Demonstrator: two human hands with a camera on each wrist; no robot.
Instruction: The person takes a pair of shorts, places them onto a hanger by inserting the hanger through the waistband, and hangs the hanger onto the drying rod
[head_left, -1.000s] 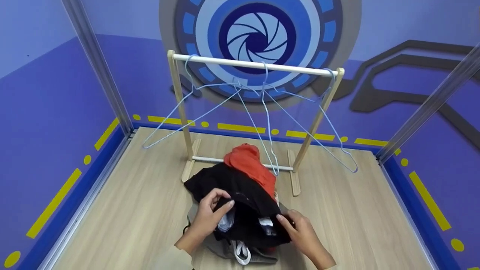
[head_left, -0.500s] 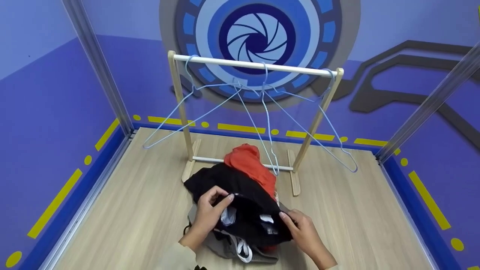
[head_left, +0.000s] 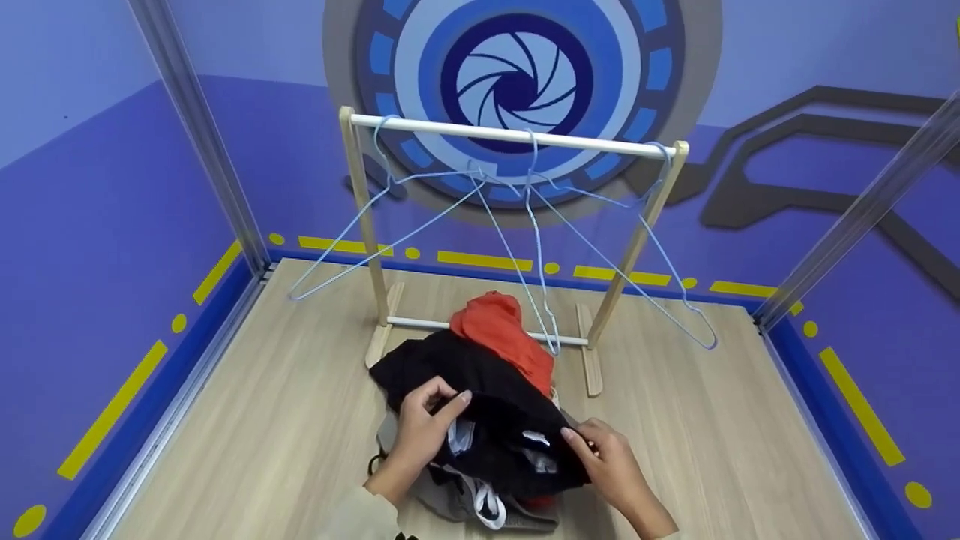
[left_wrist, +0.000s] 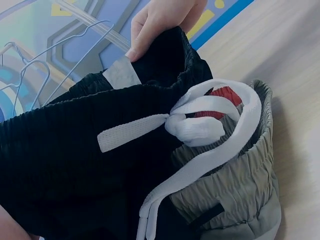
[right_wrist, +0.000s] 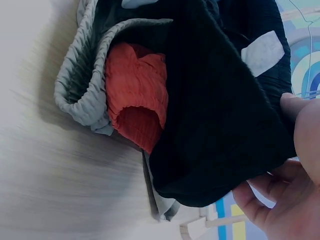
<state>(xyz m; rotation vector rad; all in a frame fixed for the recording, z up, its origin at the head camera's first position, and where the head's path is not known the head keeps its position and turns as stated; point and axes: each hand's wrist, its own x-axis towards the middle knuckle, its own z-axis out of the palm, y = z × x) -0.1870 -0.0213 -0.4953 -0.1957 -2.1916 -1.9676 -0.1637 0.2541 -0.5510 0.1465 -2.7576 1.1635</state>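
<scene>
Both hands hold the waistband of a pair of black shorts (head_left: 450, 360) with its opening facing up. My left hand (head_left: 424, 427) pinches the left part of the waistband between thumb and fingers. My right hand (head_left: 615, 465) grips the right end, thumb on top, fingers beneath in the right wrist view. White labels show inside the opening. A knotted white drawstring (left_wrist: 200, 130) hangs from the front of the waistband. Under the black shorts lie a grey garment (left_wrist: 240, 195) and a red garment (right_wrist: 135, 90), both with elastic waistbands.
Behind the clothes stands a wooden rack (head_left: 634, 244) with a white top rail (head_left: 465, 131). Several blue wire hangers (head_left: 341, 225) hang from it. The red cloth overlaps the rack's lower bar (head_left: 416, 323). Blue walls (head_left: 112, 300) enclose the wooden tabletop (head_left: 712, 442).
The waistband has been drawn slightly wider, with my right hand shifting a little to the right. My left hand keeps its pinch, and the view has tilted slightly.
</scene>
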